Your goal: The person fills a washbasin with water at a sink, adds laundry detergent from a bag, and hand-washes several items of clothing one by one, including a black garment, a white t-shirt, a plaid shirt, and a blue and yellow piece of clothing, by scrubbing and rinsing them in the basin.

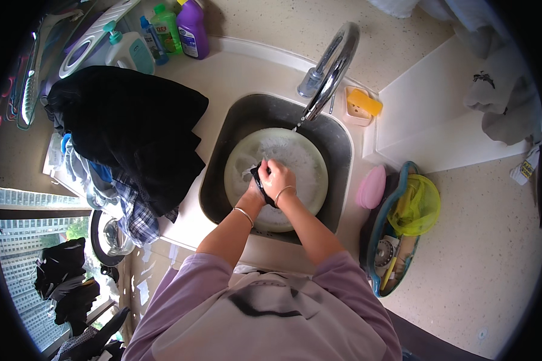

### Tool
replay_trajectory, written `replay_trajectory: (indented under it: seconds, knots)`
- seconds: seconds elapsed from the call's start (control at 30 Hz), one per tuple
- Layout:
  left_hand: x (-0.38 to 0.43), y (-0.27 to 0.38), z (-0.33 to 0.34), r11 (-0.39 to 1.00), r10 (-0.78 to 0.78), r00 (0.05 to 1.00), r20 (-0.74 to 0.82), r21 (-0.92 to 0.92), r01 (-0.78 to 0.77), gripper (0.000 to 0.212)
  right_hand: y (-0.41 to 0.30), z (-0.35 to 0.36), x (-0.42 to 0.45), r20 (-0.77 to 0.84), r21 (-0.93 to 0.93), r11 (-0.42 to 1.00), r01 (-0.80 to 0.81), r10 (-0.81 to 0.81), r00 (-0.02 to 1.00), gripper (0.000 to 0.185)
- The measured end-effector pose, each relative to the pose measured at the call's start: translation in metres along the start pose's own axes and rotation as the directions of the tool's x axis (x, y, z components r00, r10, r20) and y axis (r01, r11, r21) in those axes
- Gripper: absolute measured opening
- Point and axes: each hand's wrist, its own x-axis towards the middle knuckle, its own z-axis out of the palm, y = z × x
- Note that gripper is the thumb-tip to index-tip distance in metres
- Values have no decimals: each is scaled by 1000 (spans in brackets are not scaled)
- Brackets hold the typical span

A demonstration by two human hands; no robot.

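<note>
Both hands are over a round pale basin (314,180) of sudsy water, which sits in a dark sink (338,167). My right hand (278,180) is closed on a wet black cloth (265,195). On the cloth's other side is my left hand (253,192), also gripping it, its fingers partly hidden behind the fabric. The two hands are close together above the foam. Drops fall from the chrome faucet (336,67) near the basin's far rim. A large black garment (131,131) lies heaped on the counter to the left.
Bottles, including a purple one (193,31), line the back left. Under the black garment are plaid (137,216) and light clothes. To the right are a soap dish (357,115) with an orange bar (364,102), a pink oval item (371,187) and a blue-rimmed holder (376,257) with a yellow-green net (414,205).
</note>
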Motion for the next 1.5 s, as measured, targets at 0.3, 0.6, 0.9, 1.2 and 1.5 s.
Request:
replay_trajectory:
  seconds: [0.3,0.6,0.9,1.2,1.5]
  knots:
    - [1,-3,35,926,143,755,-640,355,125,37,101,22,3,125,-300,877,-374,425,897,38]
    - [-6,17,19,811,299,481,-824,485,327,40,107,45,-32,365,-358,877,-320,447,817,36]
    - [-5,15,37,972,73,887,-455,233,40,43,-23,-12,-27,-12,115,991,61,-60,998,30]
    - [-9,24,21,836,166,781,-602,506,212,38,17,12,-12,-14,-42,994,96,-97,995,28]
    - [-19,29,38,317,395,649,-651,759,568,50,123,46,-25,571,-473,853,220,106,814,20]
